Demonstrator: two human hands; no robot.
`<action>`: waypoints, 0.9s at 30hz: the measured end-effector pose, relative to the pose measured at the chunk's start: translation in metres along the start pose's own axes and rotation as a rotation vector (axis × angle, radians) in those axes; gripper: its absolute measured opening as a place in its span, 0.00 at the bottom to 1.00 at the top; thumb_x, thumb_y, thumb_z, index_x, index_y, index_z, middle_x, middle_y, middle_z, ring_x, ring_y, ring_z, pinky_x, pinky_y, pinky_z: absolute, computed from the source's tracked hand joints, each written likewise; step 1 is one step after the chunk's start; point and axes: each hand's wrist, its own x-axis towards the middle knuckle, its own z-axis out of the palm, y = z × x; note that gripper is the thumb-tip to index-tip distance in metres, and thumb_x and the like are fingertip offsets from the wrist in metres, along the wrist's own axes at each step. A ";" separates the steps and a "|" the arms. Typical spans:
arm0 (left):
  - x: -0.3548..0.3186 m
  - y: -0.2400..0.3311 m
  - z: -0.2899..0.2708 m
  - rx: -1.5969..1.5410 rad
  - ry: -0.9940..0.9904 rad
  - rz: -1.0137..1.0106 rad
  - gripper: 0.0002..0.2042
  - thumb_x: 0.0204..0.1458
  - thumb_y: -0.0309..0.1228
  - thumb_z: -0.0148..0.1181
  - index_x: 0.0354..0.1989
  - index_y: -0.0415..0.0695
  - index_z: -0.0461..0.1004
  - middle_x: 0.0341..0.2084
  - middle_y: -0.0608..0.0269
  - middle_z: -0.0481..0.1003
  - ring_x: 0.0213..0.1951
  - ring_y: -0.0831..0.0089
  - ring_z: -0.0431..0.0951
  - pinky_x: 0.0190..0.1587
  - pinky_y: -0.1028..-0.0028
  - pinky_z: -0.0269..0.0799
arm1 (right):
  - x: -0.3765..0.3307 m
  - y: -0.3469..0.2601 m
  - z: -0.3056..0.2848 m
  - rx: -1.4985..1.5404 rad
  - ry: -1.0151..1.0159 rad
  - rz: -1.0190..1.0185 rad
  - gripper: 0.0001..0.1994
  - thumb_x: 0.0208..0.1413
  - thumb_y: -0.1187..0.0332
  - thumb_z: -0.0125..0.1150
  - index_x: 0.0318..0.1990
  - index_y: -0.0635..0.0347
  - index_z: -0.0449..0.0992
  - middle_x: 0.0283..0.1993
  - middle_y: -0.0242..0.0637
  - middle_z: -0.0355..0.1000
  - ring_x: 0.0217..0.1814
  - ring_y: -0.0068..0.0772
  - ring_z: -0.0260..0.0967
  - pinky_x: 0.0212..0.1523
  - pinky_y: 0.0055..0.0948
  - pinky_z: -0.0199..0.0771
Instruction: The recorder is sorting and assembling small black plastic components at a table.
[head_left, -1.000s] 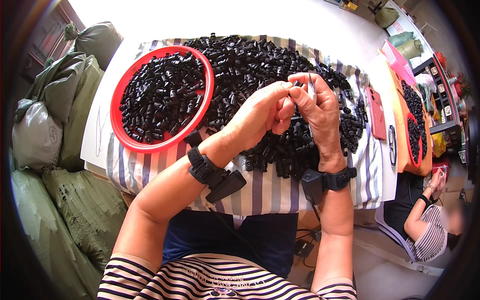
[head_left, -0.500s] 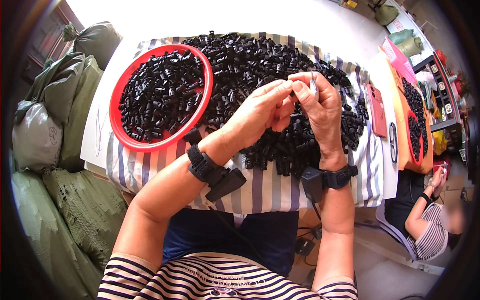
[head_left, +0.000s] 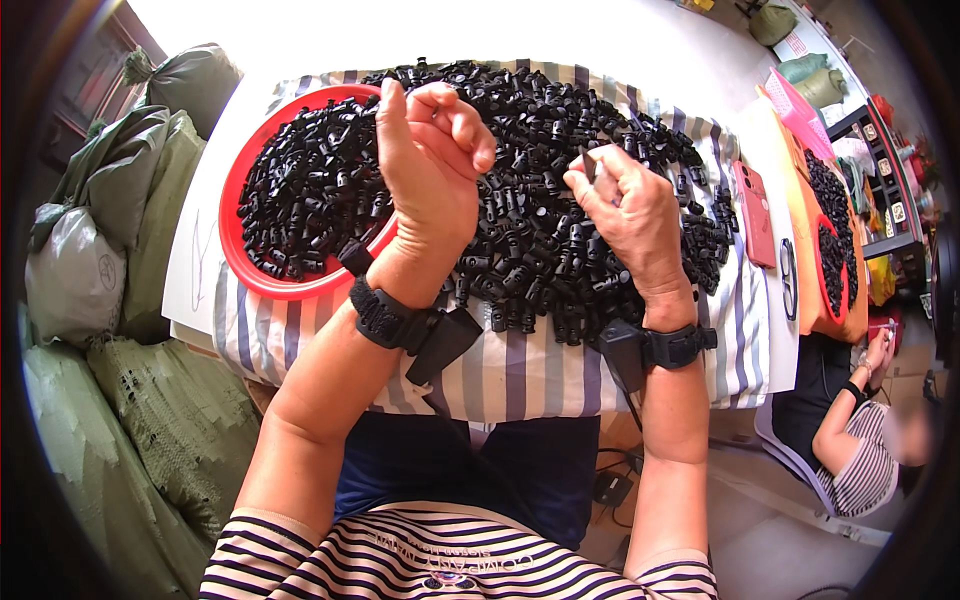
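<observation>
A large heap of small black plastic pieces, which look like cord locks (head_left: 540,200), covers the striped cloth (head_left: 500,385) in front of me. At its left stands a round red tray (head_left: 235,245) filled with the same pieces. My left hand (head_left: 435,155) is raised over the tray's right rim, fingers apart and slightly curled, with nothing seen in it. Over the right part of the heap, my right hand (head_left: 630,210) is closed in a pinch on a small slim metal tool (head_left: 588,165). Its tip points up; its exact kind is unclear.
A red phone (head_left: 754,215) and a dark oval item (head_left: 787,280) lie right of the heap. Bulging sacks (head_left: 170,420) stand along the left. At far right, a person in a striped top (head_left: 860,460) sits by another table with black pieces (head_left: 828,190).
My hands have come apart from where they met over the heap. The left has swung left to the red tray and opened; the right has dropped slightly, keeping the metal tool.
</observation>
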 end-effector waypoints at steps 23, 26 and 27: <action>-0.025 -0.029 0.015 0.426 -0.242 -0.619 0.22 0.63 0.49 0.41 0.32 0.42 0.70 0.17 0.67 0.69 0.17 0.78 0.68 0.20 0.79 0.61 | -0.003 -0.007 -0.002 0.437 0.039 0.065 0.07 0.54 0.68 0.63 0.32 0.61 0.72 0.18 0.24 0.59 0.23 0.13 0.54 0.24 0.19 0.59; -0.025 -0.029 0.010 0.504 -0.238 -0.571 0.23 0.63 0.50 0.42 0.28 0.42 0.71 0.17 0.66 0.70 0.16 0.77 0.67 0.19 0.78 0.60 | -0.002 -0.007 0.003 0.425 0.005 0.027 0.09 0.52 0.67 0.64 0.32 0.60 0.71 0.18 0.24 0.58 0.22 0.15 0.54 0.24 0.20 0.60; -0.025 -0.028 0.010 0.504 -0.237 -0.572 0.23 0.63 0.50 0.42 0.28 0.42 0.71 0.17 0.66 0.70 0.16 0.77 0.67 0.19 0.78 0.60 | -0.002 -0.007 0.004 0.400 0.009 0.002 0.10 0.52 0.66 0.65 0.32 0.59 0.71 0.18 0.24 0.57 0.22 0.16 0.55 0.24 0.21 0.61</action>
